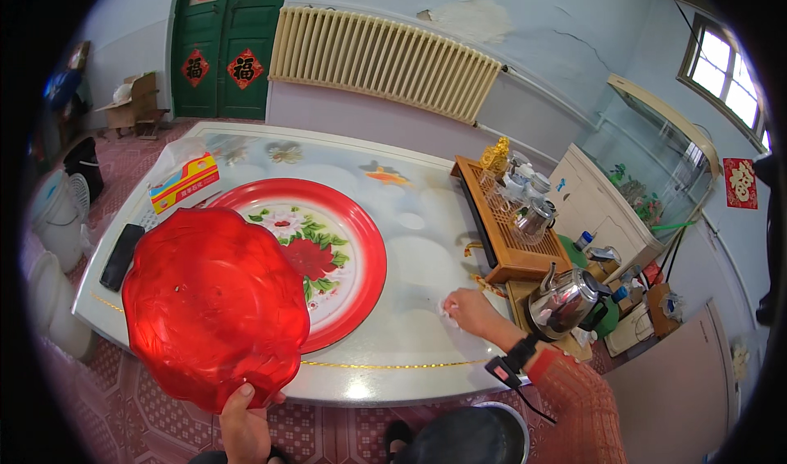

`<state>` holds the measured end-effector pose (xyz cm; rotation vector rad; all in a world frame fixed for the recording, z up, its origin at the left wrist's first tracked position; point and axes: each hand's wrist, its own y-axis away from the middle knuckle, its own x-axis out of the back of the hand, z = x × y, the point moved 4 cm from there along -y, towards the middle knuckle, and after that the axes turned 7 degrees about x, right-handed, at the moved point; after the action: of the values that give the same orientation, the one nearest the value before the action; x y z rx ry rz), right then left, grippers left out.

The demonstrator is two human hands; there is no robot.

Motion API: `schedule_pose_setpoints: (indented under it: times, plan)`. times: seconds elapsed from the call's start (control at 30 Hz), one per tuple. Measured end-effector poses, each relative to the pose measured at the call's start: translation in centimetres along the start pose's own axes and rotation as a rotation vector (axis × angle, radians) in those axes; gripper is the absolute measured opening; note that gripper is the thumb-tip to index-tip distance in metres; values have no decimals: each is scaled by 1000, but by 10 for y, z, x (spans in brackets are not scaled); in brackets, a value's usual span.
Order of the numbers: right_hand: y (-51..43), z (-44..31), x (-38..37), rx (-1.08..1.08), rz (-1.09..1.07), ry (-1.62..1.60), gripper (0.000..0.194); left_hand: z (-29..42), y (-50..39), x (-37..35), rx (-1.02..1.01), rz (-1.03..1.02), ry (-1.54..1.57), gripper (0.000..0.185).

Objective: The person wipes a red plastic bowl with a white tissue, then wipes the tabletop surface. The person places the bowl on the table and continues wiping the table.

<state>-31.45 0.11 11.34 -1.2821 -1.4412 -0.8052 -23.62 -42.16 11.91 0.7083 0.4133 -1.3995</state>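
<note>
My left hand (246,424) grips the near rim of a translucent red dish with a wavy edge (215,304), thumb on top. The dish is above the table's left part and hides part of a round red-rimmed tray (363,242) painted with flowers. To the right, my right hand (470,310) rests at the glossy tabletop (418,267), its fingers closed on a crumpled white tissue or cloth (447,317). A strapped device with a cable is on my right wrist. Beside that forearm stands a shiny metal kettle (562,301).
A wooden tea tray (510,249) carries glassware and a golden figurine (495,153) at the right. A black oblong object (122,258) and a yellow-red box (184,184) lie on the left. A dark round container (467,436) is below the near edge.
</note>
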Motion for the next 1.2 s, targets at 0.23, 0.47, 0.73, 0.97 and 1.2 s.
schedule_pose_setpoints:
  times: [0.23, 0.47, 0.73, 0.97, 1.2]
  plan:
    - [-43, 34, -4, -80, 189, 63, 9, -2, 0, 1, -2, -19, 28, 34]
    - [-139, 112, -12, -205, 361, 140, 11, 1, -4, -1, 2, -16, 18, 34]
    - [-53, 66, -14, -55, 181, -172, 17, 4, -3, 3, 11, -30, 44, 38]
    - [40, -12, -26, 99, -105, 129, 61, 4, -3, 9, -13, 31, 56, 38]
    - [-75, 53, -39, 9, -148, 224, 76, 1, -5, 11, -16, 61, 32, 38]
